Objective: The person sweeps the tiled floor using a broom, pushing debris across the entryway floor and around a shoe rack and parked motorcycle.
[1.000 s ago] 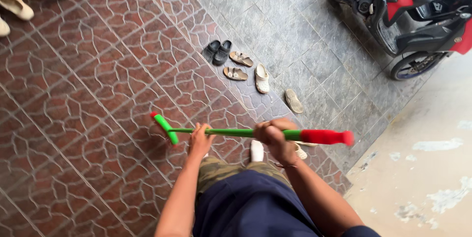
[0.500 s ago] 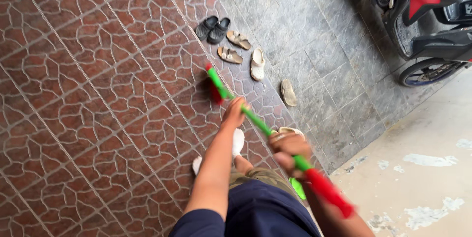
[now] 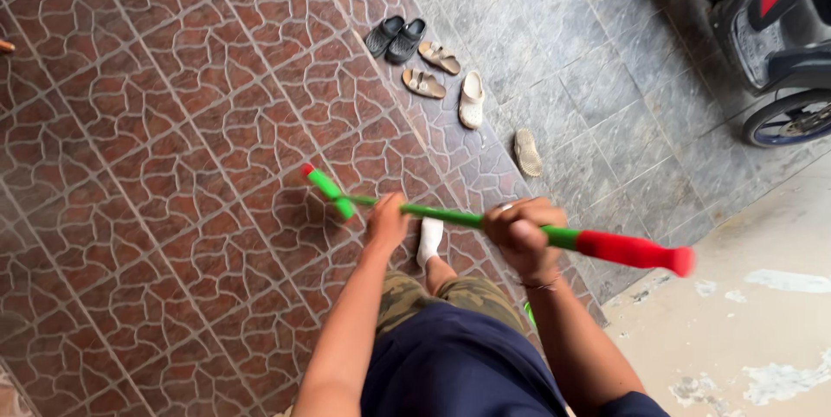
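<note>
I hold a long-handled floor tool with a green shaft (image 3: 450, 215) and a red grip end (image 3: 636, 252). Its green head with a red tip (image 3: 327, 186) rests on the reddish-brown patterned tile floor (image 3: 173, 166). My left hand (image 3: 386, 220) grips the shaft close to the head. My right hand (image 3: 522, 234) is closed round the shaft just before the red grip. The handle runs nearly level across my body. A foot in a white sock (image 3: 428, 240) shows below the shaft, above camouflage shorts.
Several sandals and slippers lie in a loose row: a black pair (image 3: 396, 38), a tan pair (image 3: 430, 71), a white one (image 3: 472, 99) and a beige one (image 3: 526, 152). A parked scooter (image 3: 770, 28) stands on grey tiles at the upper right. Patchy bare concrete (image 3: 762, 313) lies at right.
The tool head has swung back left and toward me across the tiles. The handle went from pointing steeply away to lying nearly level. Both hands kept their grip.
</note>
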